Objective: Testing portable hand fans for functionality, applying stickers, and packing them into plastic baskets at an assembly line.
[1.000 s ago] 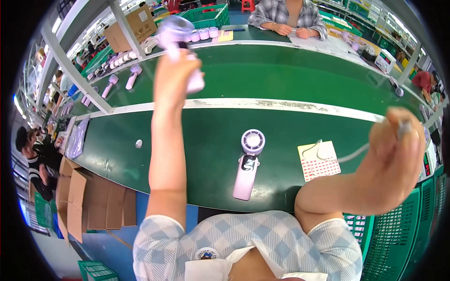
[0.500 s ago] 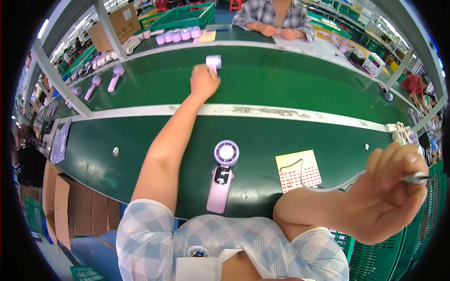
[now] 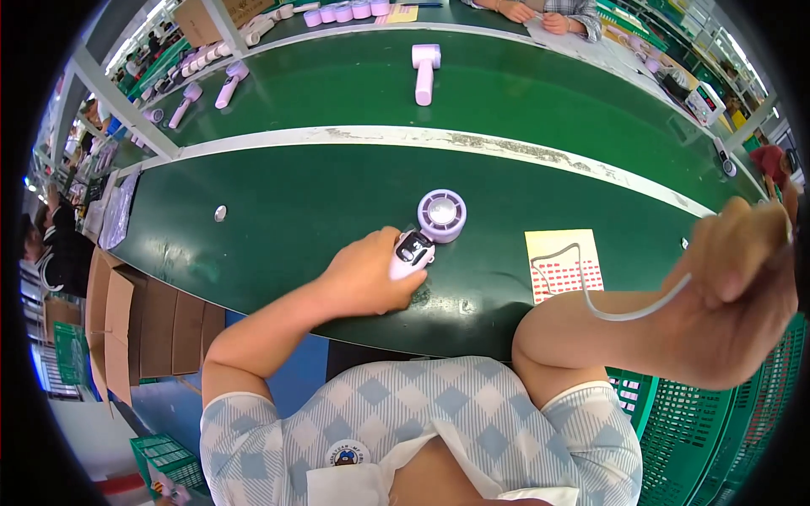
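My left hand (image 3: 369, 271) is closed around the handle of a lilac handheld fan (image 3: 442, 216) at the middle of the near worktop. Its round head and the black glossy panel below the neck show past my fingers; most of the handle is covered. My right hand (image 3: 732, 282), raised at the right, has its fingers curled in on a thin white cable (image 3: 631, 316). The cable hangs from that hand in a loop over the forearm and the sticker sheet. Whatever end of the cable sits between the fingertips is hidden now.
A yellow-backed sheet of red stickers (image 3: 564, 268) lies right of the fan. On the far green belt (image 3: 337, 88) rests another lilac fan (image 3: 424, 74), with more at the left. Open cardboard boxes (image 3: 160, 325) stand lower left, green crates (image 3: 692, 430) lower right. A person's hands (image 3: 540, 18) show opposite.
My left hand has let go of the fan on the far belt, come back and gripped the near fan. My right hand stays raised with the cable. The view has tipped down.
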Motion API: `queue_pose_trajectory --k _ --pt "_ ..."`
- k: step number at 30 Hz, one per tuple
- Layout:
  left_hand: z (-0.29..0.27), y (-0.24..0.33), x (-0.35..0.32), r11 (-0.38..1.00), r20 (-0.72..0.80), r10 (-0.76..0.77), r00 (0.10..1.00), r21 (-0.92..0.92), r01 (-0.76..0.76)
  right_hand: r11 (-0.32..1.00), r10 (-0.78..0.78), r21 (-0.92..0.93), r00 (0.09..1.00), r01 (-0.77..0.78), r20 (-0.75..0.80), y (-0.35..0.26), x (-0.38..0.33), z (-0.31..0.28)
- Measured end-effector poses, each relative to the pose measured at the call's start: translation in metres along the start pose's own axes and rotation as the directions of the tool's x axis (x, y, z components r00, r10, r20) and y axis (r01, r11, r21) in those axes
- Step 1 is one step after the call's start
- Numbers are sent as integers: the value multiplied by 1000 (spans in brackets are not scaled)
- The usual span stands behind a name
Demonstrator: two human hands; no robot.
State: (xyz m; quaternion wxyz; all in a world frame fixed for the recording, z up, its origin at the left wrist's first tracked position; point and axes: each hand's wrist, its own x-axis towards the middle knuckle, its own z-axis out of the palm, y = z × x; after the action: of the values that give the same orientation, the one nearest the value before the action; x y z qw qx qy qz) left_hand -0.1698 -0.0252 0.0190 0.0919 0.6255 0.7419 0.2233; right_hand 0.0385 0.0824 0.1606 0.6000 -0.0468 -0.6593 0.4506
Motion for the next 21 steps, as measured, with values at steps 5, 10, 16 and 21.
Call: queue_pose_trajectory --k 5,10,16,21 --pt "-22 19 30 770 301 -205 931 -537 343 998 35 -52 998 -38 -56 3 13 20" --pt "-19 47 36 737 -469 147 871 -536 -413 938 -68 -341 998 64 0 30 19 32" --pt "-34 58 42 629 -640 285 713 -437 -643 992 -24 -124 998 31 61 36 22 51" --pt "-35 56 43 486 -556 303 774 -609 -627 983 34 -181 999 -28 34 32 28 56"
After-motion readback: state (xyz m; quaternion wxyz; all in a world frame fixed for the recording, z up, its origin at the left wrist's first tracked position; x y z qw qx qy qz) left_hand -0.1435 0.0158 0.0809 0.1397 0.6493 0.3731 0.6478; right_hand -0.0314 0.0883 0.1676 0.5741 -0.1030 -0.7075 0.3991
